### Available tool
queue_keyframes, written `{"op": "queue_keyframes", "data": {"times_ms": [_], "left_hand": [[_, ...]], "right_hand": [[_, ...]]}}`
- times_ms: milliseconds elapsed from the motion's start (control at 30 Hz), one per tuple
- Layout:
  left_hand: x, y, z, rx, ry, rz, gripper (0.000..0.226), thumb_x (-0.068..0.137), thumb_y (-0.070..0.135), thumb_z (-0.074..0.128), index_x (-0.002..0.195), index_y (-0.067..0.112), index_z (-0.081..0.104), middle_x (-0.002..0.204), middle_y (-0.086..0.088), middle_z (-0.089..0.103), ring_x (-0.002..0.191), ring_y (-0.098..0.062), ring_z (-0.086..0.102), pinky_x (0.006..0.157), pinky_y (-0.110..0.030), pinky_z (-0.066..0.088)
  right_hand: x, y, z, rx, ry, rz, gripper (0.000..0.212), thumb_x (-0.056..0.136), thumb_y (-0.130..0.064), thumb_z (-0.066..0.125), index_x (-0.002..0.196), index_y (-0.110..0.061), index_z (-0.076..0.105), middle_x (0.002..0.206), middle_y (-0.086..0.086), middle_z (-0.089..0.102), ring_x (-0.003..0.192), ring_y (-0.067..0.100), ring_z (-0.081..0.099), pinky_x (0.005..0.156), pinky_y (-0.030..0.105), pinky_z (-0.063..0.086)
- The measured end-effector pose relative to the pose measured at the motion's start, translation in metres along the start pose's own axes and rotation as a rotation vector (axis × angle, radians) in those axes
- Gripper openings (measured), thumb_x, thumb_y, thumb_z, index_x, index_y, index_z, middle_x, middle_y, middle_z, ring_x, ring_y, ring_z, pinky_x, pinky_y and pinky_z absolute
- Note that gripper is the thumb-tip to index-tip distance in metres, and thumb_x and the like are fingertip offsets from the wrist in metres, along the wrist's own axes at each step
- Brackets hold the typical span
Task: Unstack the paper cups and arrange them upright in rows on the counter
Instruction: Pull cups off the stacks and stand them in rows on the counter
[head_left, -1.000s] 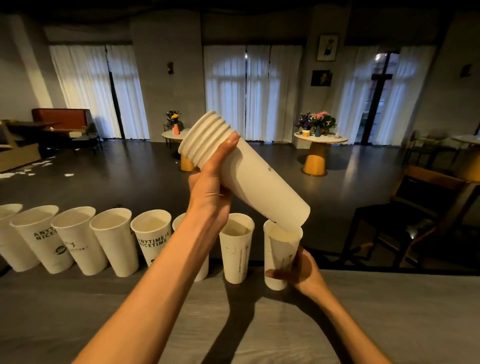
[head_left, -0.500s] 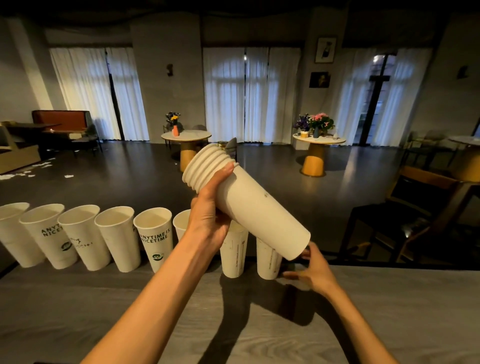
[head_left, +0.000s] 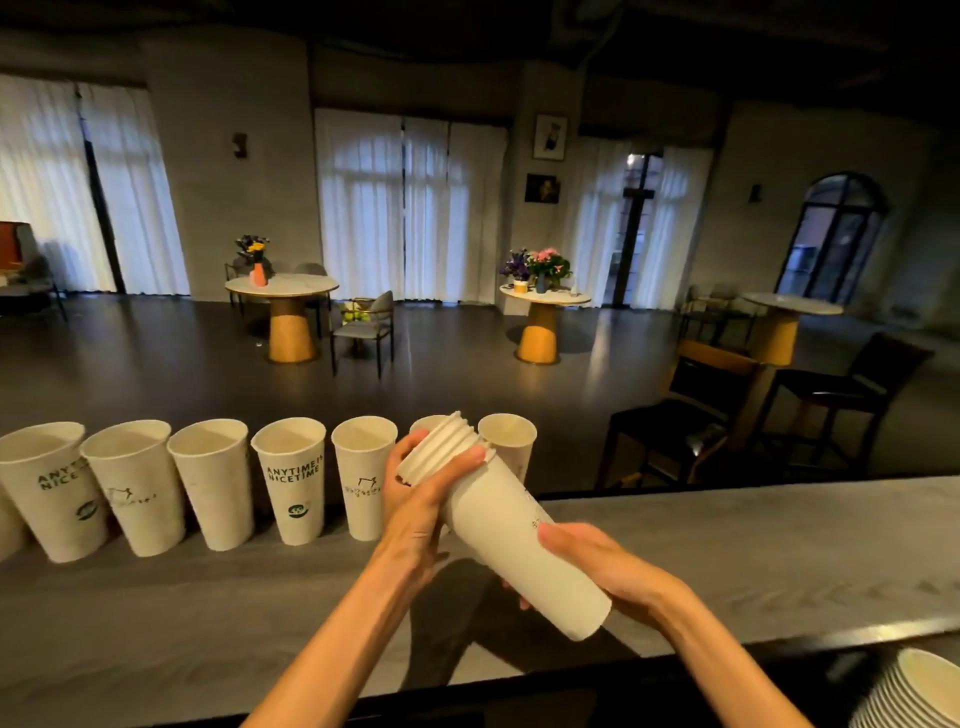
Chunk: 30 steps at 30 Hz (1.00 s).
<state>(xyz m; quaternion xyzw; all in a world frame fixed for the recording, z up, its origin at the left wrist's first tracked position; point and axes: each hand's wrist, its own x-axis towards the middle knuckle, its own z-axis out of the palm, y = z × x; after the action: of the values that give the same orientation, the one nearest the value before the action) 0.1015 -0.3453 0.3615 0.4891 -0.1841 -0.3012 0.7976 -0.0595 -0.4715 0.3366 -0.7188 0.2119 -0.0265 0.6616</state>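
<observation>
1. The nested stack of white paper cups (head_left: 511, 540) is plain white.
2. The row of upright white paper cups (head_left: 296, 486) carries dark green lettering and round logos.
3. The long grey wood-grain counter (head_left: 753, 551) is streaked grey.
4. The round tables' cone-shaped bases (head_left: 290, 332) are orange.

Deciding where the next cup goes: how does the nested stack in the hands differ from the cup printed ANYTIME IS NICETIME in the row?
The nested stack is tilted off the counter, gripped by the left hand and right hand; the ANYTIME IS NICETIME cup stands upright, untouched. The stack shows several rims, the cup one. Both are white paper.
</observation>
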Motion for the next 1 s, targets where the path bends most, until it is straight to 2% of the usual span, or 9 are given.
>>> {"op": "queue_keyframes", "data": {"times_ms": [167, 267, 367, 467, 567, 700, 767, 867, 1000], "left_hand": [[-0.006, -0.010, -0.020, -0.007, 0.093, 0.072, 0.083, 0.035, 0.041, 0.094, 0.111, 0.043, 0.061, 0.122, -0.004, 0.066, 0.113, -0.028, 0.064, 0.092, -0.056, 0.058], [-0.010, -0.006, -0.022, -0.008, 0.152, 0.156, 0.088, 0.035, 0.042, 0.094, 0.115, 0.040, 0.060, 0.123, -0.001, 0.064, 0.114, -0.026, 0.063, 0.091, -0.052, 0.058], [-0.002, 0.007, -0.025, -0.155, 0.237, 0.171, 0.093, 0.037, 0.034, 0.094, 0.122, 0.039, 0.056, 0.123, 0.001, 0.063, 0.110, -0.021, 0.063, 0.080, -0.046, 0.059], [0.012, 0.026, -0.037, -0.358, 0.321, 0.189, 0.093, 0.049, 0.026, 0.094, 0.133, 0.029, 0.056, 0.122, 0.001, 0.068, 0.112, -0.019, 0.066, 0.076, -0.040, 0.060], [0.014, 0.039, -0.043, -0.385, 0.327, 0.215, 0.102, 0.040, 0.041, 0.099, 0.134, 0.031, 0.061, 0.124, -0.001, 0.073, 0.115, -0.019, 0.069, 0.094, -0.049, 0.058], [0.003, 0.033, -0.032, -0.400, 0.306, 0.199, 0.082, 0.065, 0.033, 0.089, 0.139, 0.033, 0.052, 0.130, -0.005, 0.068, 0.118, -0.024, 0.066, 0.089, -0.055, 0.058], [-0.001, 0.023, -0.019, -0.376, 0.319, 0.179, 0.080, 0.067, 0.032, 0.083, 0.140, 0.033, 0.051, 0.129, -0.006, 0.067, 0.116, -0.024, 0.066, 0.085, -0.054, 0.059], [-0.006, 0.010, 0.000, -0.353, 0.332, 0.171, 0.074, 0.072, 0.030, 0.080, 0.141, 0.032, 0.052, 0.123, -0.005, 0.070, 0.112, -0.023, 0.068, 0.068, -0.044, 0.063], [-0.006, 0.001, 0.024, -0.319, 0.344, 0.187, 0.050, 0.080, 0.027, 0.075, 0.128, 0.031, 0.060, 0.111, -0.004, 0.074, 0.106, -0.022, 0.069, 0.070, -0.043, 0.064]], "right_hand": [[-0.002, -0.002, 0.018, -0.305, 0.150, -0.033, 0.058, 0.070, -0.056, 0.079, 0.119, -0.031, 0.061, 0.116, -0.007, 0.069, 0.106, 0.010, 0.067, 0.093, 0.034, 0.057], [-0.004, -0.003, 0.017, -0.507, 0.242, -0.111, 0.075, 0.060, -0.052, 0.088, 0.126, -0.041, 0.054, 0.122, -0.018, 0.062, 0.115, 0.000, 0.057, 0.095, 0.030, 0.054], [-0.005, 0.011, -0.009, -0.692, 0.417, -0.177, 0.078, 0.050, -0.053, 0.092, 0.116, -0.051, 0.050, 0.118, -0.026, 0.055, 0.116, -0.001, 0.050, 0.093, 0.030, 0.053], [-0.002, 0.034, -0.050, -0.631, 0.572, -0.217, 0.080, 0.047, -0.044, 0.093, 0.114, -0.047, 0.050, 0.117, -0.024, 0.056, 0.119, 0.007, 0.050, 0.092, 0.040, 0.056], [0.010, 0.042, -0.082, -0.463, 0.680, -0.224, 0.082, 0.055, -0.025, 0.096, 0.120, -0.037, 0.048, 0.123, -0.017, 0.057, 0.122, 0.012, 0.052, 0.092, 0.028, 0.052], [0.053, 0.053, -0.111, -0.372, 0.696, -0.157, 0.087, 0.060, -0.026, 0.094, 0.133, -0.023, 0.048, 0.137, 0.002, 0.058, 0.126, 0.023, 0.056, 0.101, 0.047, 0.051], [0.073, 0.059, -0.121, -0.352, 0.670, -0.132, 0.085, 0.062, -0.026, 0.093, 0.134, -0.020, 0.049, 0.138, 0.003, 0.058, 0.126, 0.025, 0.057, 0.100, 0.047, 0.051], [0.095, 0.069, -0.130, -0.309, 0.648, -0.132, 0.085, 0.062, -0.023, 0.093, 0.134, -0.020, 0.049, 0.138, 0.003, 0.059, 0.129, 0.025, 0.055, 0.103, 0.048, 0.048], [0.116, 0.069, -0.137, -0.259, 0.630, -0.145, 0.087, 0.062, -0.023, 0.093, 0.136, -0.024, 0.048, 0.138, 0.001, 0.059, 0.131, 0.026, 0.053, 0.103, 0.052, 0.046]]}}
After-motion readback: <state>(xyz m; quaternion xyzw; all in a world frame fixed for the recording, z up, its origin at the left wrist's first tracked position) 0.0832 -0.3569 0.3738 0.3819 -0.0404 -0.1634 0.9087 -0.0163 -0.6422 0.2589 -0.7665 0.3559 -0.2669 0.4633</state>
